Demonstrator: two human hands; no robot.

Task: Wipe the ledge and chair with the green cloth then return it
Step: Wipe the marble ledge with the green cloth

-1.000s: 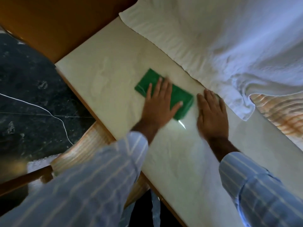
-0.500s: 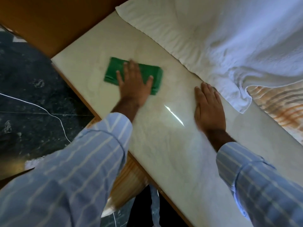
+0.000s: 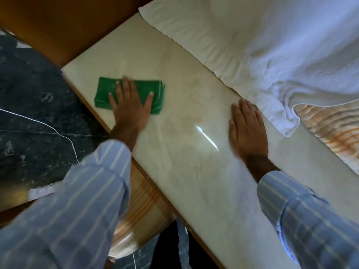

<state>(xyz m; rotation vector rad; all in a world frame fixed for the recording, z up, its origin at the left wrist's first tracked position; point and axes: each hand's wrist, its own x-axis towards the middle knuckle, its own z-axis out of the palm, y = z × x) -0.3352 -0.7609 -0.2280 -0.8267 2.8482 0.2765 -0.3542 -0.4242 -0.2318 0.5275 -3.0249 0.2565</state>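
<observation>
A folded green cloth (image 3: 104, 92) lies flat on the pale marble ledge (image 3: 186, 171), close to its left front edge. My left hand (image 3: 131, 105) presses down on the cloth with fingers spread over it. My right hand (image 3: 247, 131) rests flat on the bare ledge to the right, palm down, fingertips at the edge of a white towel (image 3: 233, 45). Below the ledge, between my arms, shows a striped orange and cream surface (image 3: 147, 210); I cannot tell whether it is the chair.
The white towel covers the far side of the ledge and hangs over a striped orange fabric (image 3: 330, 127) at the right. A brown wooden panel (image 3: 58, 26) stands at the ledge's far left end. Dark marble floor (image 3: 29, 113) with a thin white cord lies to the left.
My left hand has slid the green cloth leftward along the ledge, from beside my right hand to near the left front edge. My right hand has stayed flat in place.
</observation>
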